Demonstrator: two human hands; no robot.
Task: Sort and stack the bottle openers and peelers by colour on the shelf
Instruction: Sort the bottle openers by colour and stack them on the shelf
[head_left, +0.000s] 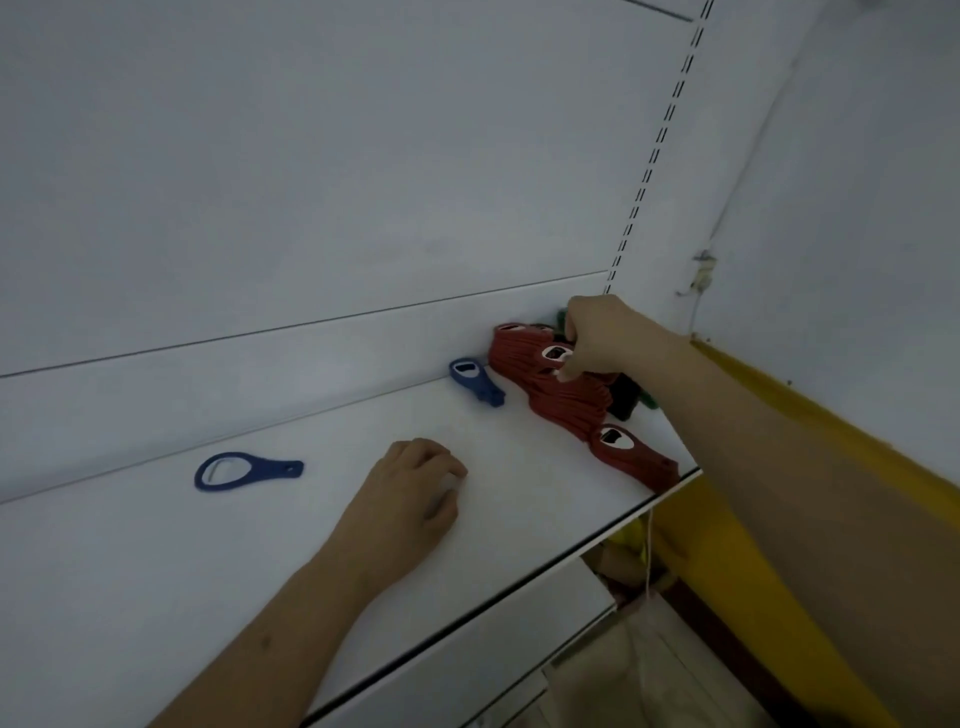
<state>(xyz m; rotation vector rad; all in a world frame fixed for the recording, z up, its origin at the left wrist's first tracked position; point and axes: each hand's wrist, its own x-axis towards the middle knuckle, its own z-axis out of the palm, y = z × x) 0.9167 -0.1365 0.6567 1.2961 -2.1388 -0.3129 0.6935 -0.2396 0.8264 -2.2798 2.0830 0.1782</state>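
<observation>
Left hand (410, 486) nearest, resting on white shelf (156, 571), fingers curled under, nothing visibly held. Blue ring-shaped opener (244, 470) lies flat to its left, apart. Further back, blue bottle opener (475, 381) near back wall. Right hand (602, 338) at far corner, fingers pinching top of red opener stack (566, 395); green pieces (561, 317) and dark piece (623, 397) partly hidden behind.

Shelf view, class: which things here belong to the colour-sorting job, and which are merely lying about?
Belong to the job:
red stack
blue opener by the back wall
blue ring-shaped tool
green pieces
black piece
white shelf

Just about:
yellow band
wall cable
beige fabric below
</observation>
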